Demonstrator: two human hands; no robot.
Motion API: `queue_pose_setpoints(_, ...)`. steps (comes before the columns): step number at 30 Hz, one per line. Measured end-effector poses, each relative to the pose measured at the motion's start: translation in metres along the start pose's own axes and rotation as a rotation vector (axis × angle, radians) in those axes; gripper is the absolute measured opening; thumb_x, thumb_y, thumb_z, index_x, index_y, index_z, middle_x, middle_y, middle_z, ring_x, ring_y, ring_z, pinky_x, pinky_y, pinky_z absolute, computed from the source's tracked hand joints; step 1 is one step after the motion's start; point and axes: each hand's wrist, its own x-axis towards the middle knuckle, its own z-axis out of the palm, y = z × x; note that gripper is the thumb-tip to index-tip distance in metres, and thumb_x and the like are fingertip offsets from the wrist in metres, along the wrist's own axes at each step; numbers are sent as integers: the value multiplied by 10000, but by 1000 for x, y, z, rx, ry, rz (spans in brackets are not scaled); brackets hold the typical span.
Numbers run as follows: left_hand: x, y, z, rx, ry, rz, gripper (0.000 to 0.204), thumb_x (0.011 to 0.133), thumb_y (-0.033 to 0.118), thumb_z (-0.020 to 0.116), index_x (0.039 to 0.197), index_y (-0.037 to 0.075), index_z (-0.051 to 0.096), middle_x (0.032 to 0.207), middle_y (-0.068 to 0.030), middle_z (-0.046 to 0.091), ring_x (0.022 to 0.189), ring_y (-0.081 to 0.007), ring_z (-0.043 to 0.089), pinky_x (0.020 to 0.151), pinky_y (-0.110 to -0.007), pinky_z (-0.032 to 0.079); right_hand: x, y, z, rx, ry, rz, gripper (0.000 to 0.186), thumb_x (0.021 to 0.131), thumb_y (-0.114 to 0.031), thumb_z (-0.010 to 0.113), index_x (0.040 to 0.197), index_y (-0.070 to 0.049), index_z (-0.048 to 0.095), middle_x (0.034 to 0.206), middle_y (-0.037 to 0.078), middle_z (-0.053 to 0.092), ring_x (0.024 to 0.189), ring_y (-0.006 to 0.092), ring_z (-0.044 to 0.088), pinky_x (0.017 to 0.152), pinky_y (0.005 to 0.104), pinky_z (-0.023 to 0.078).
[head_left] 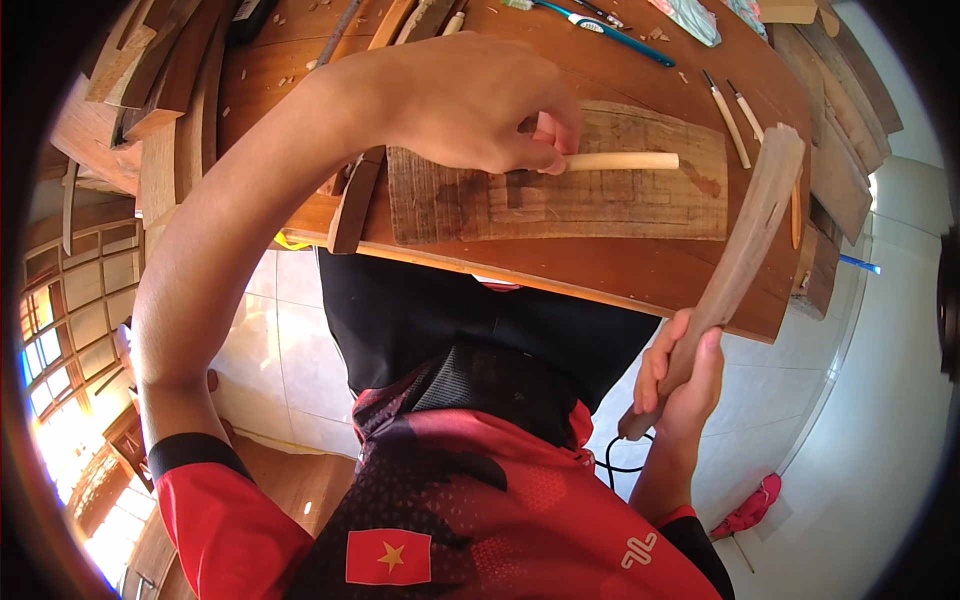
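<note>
Slender pale wooden rod (630, 161) over long brown wooden board (620, 212) on flat brown wooden table (640, 86); slim blue plastic toothbrush (632, 43) behind.

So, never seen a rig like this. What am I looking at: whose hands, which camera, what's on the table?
No machine here: a person works with two bare hands. The one picture comes from the left of two fisheye cameras on their head, looking down, so edges bend and their red-and-black shirt shows below. The left hand pinches a slim pale rod over a wooden board on the table; the hand hides the rod's other end. The right hand holds a long brown stick, slanted. A blue toothbrush lies beyond the board.
</note>
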Motion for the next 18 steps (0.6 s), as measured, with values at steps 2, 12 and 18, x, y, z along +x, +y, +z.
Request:
queue_pose_setpoints(2, 1, 3, 0, 32, -3, -9, 179, 916, 232, 668, 921, 64, 730, 829, -46, 698, 747, -217, 659, 721, -369, 527, -4, 7, -5, -230, -146, 49, 479, 1093, -450, 340, 982, -10, 495, 640, 57, 485, 381, 113, 442, 371, 248, 377)
queue_pose_setpoints(12, -3, 1, 4, -32, 2, 13, 134, 899, 181, 682, 903, 56, 732, 812, -62, 702, 728, -221, 659, 701, -368, 530, -11, 15, -2, -213, -123, 103, 479, 1094, -442, 356, 997, 3, 507, 637, 69, 509, 390, 114, 455, 388, 248, 383)
queue_pose_setpoints(18, -8, 0, 4, -4, 55, 20, 147, 900, 190, 692, 918, 51, 738, 809, -76, 702, 728, -219, 656, 696, -372, 526, -10, 15, -4, -276, -185, 122, 465, 1102, -425, 322, 977, -11, 492, 622, 57, 495, 380, 111, 443, 371, 250, 382)
